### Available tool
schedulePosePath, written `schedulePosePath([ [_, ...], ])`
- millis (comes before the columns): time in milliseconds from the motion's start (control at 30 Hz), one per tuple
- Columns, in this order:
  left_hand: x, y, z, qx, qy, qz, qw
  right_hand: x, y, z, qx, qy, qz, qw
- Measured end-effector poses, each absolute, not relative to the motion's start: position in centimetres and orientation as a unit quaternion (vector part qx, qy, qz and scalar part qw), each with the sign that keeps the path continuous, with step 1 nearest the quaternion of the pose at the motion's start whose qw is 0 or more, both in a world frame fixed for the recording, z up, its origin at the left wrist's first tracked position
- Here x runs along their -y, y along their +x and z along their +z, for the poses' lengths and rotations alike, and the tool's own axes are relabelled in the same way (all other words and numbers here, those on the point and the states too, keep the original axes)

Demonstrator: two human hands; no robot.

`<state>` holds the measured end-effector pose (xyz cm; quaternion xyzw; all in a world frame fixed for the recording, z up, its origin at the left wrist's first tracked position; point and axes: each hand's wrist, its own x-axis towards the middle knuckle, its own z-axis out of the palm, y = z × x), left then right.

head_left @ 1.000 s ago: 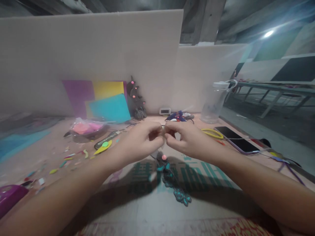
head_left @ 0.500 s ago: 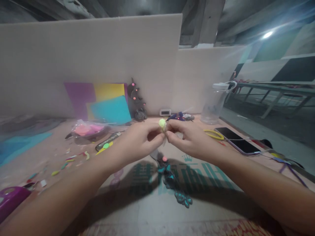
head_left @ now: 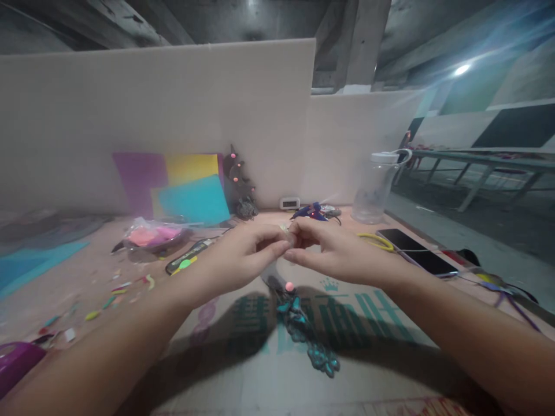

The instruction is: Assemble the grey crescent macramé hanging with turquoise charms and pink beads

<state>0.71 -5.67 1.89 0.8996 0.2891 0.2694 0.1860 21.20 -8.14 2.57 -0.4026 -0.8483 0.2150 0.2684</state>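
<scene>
My left hand (head_left: 251,251) and my right hand (head_left: 327,251) meet fingertip to fingertip, both closed in a pinch. Between them is a small pale yellow-green ball (head_left: 284,229), mostly hidden by the fingers. Below the hands, a dark craft piece (head_left: 299,323) with turquoise patches lies on the printed board (head_left: 208,364). A small pink ball (head_left: 289,286) sits at its upper end. Its top part fades out of sight under my hands, so I cannot tell whether it joins what I hold.
Coloured sheets (head_left: 195,196) and a dark ornament (head_left: 237,179) with pink balls lean at the back. A glue gun (head_left: 310,212) lies beside a small display (head_left: 289,203). At right are a clear bottle (head_left: 372,190) and a phone (head_left: 416,252); at left, a bag (head_left: 156,232) and scraps (head_left: 117,292).
The yellow-green ball showed plainly above my fingertips before; now the fingers cover most of it. My right thumb has shifted slightly left and lower. The whole view has tilted a little.
</scene>
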Motion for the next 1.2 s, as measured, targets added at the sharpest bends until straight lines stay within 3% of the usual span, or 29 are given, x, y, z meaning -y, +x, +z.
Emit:
schedulePosePath([
  [800, 5.4, 1.4, 0.7, -0.361, 0.883, 0.245, 0.176, 7.2, 20.1, 1.6, 0.834, -0.420, 0.197, 0.300],
  [1067, 5.3, 0.8, 1.9, -0.338, 0.874, 0.252, 0.243, 7.1, 21.2, 2.0, 0.816, -0.359, 0.342, 0.296],
  [1200, 5.4, 0.9, 1.9, -0.319, 0.883, 0.241, 0.248, 7.5, 21.1, 2.0, 0.816, -0.384, 0.309, 0.303],
])
